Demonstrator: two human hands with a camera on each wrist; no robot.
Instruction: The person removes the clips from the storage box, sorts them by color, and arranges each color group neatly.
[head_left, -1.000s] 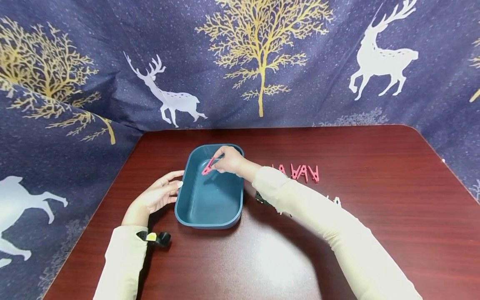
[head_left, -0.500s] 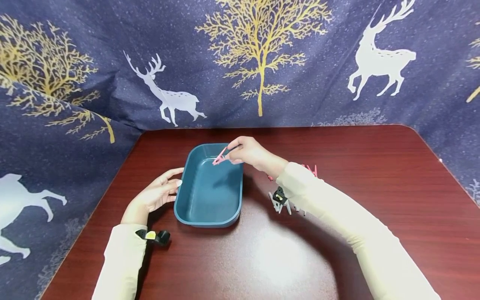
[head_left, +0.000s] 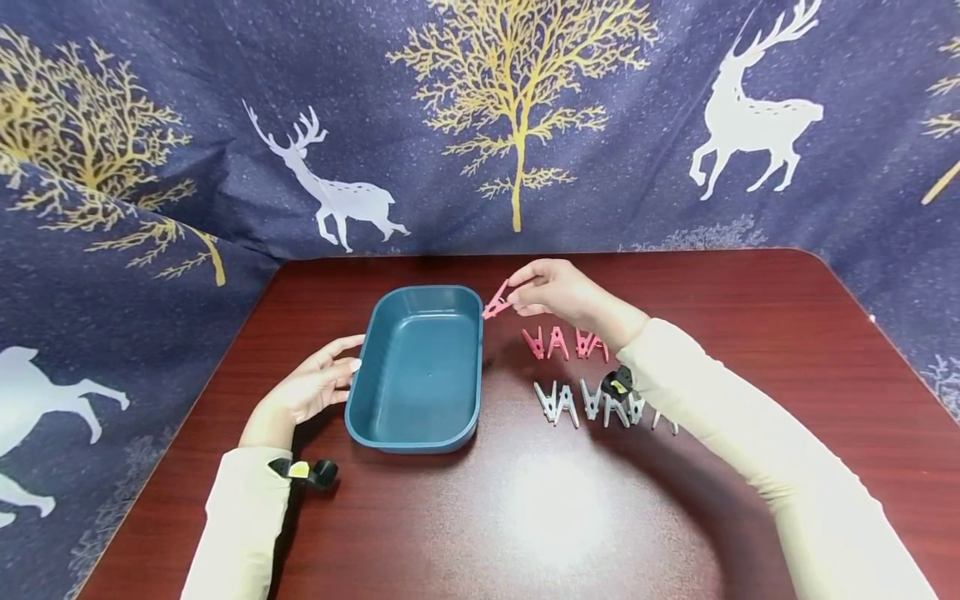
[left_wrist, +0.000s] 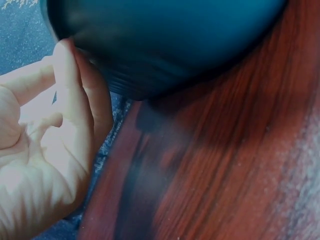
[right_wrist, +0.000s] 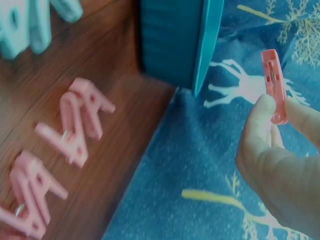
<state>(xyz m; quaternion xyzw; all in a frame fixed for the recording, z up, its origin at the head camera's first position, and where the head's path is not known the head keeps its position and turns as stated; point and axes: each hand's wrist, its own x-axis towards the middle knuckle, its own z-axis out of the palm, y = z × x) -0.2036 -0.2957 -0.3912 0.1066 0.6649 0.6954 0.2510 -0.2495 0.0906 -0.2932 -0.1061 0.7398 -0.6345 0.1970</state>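
A blue-green plastic bin [head_left: 414,442] stands left of the table's middle. My left hand [head_left: 318,383] touches the bin's left side with its fingertips, also close up in the left wrist view, where the fingers [left_wrist: 70,75] meet the rim. Just beyond the bin's right rim, above the table, my right hand [head_left: 558,292] pinches a pink clothespin [head_left: 497,303] between thumb and fingers. In the right wrist view the pinched clothespin [right_wrist: 274,86] is seen narrow side on. Below that hand lie several pink clothespins [head_left: 557,342] in a row, partly hidden by the forearm.
A row of several pale grey clothespins [head_left: 566,403] lies nearer on the dark red wooden table [head_left: 420,533]; the right wrist's black camera strap [head_left: 617,382] hangs over it. Behind the table hangs a blue cloth [head_left: 450,208] with deer and trees.
My right hand has moved from over the bin to the right, out past its rim, still pinching the pink clothespin. More of the clothespin rows shows. The left hand stays at the bin.
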